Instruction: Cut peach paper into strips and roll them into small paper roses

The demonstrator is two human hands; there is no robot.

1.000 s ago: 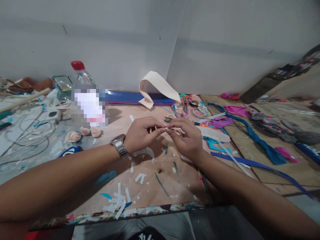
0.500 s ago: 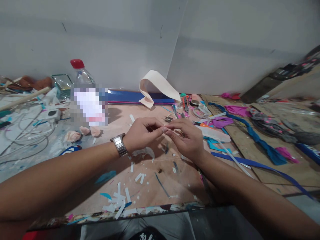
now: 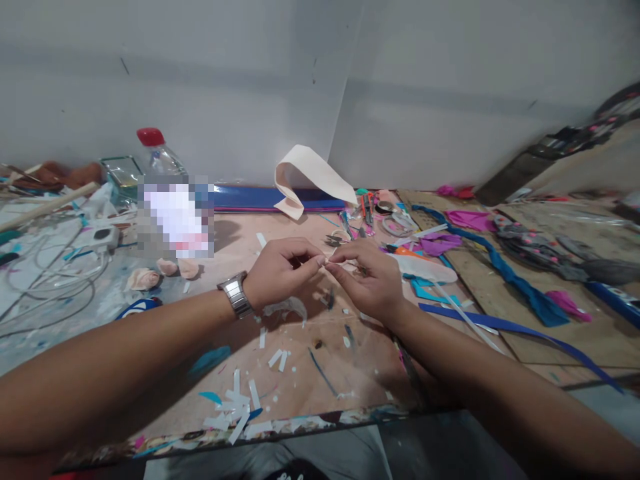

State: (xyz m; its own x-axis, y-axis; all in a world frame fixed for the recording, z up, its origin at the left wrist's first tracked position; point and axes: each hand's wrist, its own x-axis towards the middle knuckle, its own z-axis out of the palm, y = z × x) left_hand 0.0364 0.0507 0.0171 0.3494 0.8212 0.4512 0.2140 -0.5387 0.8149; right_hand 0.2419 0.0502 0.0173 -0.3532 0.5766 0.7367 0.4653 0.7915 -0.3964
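My left hand (image 3: 286,272), with a metal watch (image 3: 235,295) at its wrist, and my right hand (image 3: 369,275) meet fingertip to fingertip over the middle of the table. Both are pinched closed. Whatever lies between the fingertips is too small and hidden to name. Behind them, a cream strip (image 3: 315,170) stands curled against the wall. To the left lie a peach rolled flower (image 3: 143,279) and two small peach petal-like pieces (image 3: 189,268). Just past the fingertips is a dark pointed tool (image 3: 336,240), partly covered.
A red-capped bottle (image 3: 165,160) stands at the back left, partly blurred. White cables (image 3: 60,267) run along the left. Small white paper scraps (image 3: 237,407) are strewn near the front edge. A blue strip (image 3: 520,329) and a twisted teal strip (image 3: 500,270) lie on the right.
The view has shifted slightly, so the table items sit a little further left. Both hands keep their fingertips together, with only a slight shift of the fingers.
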